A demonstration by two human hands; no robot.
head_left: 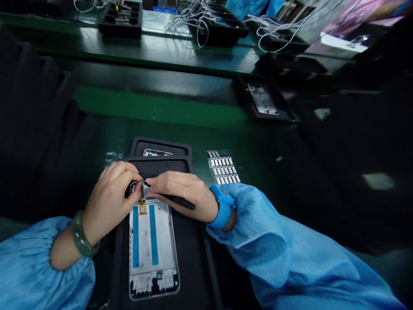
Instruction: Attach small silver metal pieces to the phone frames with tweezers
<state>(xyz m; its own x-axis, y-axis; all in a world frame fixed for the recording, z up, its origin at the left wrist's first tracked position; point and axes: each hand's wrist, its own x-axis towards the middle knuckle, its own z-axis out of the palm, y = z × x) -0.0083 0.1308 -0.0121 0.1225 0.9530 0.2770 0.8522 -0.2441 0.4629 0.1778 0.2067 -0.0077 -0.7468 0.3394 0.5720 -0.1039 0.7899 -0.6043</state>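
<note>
An open phone frame [164, 241] lies in a black tray [190, 258], with two blue strips and an orange flex cable [142, 208] on its pale inner side. My left hand [111, 200] is at the frame's top left corner, thumb and index finger pinched together; what lies between them, if anything, is hidden. Across the top of the same frame reaches my right hand [182, 189], its fingers closed round a slim black tool [180, 201] whose rounded end sticks out below the palm. The tool's tip is hidden by the fingers.
Behind the tray, another black tray [161, 144] holds a phone frame [158, 152]. A sheet of small metallic stickers [222, 168] lies to the right. Further back are a tray with a phone frame [263, 99], bundled white cables [190, 17] and a person's blue clothing [248, 8].
</note>
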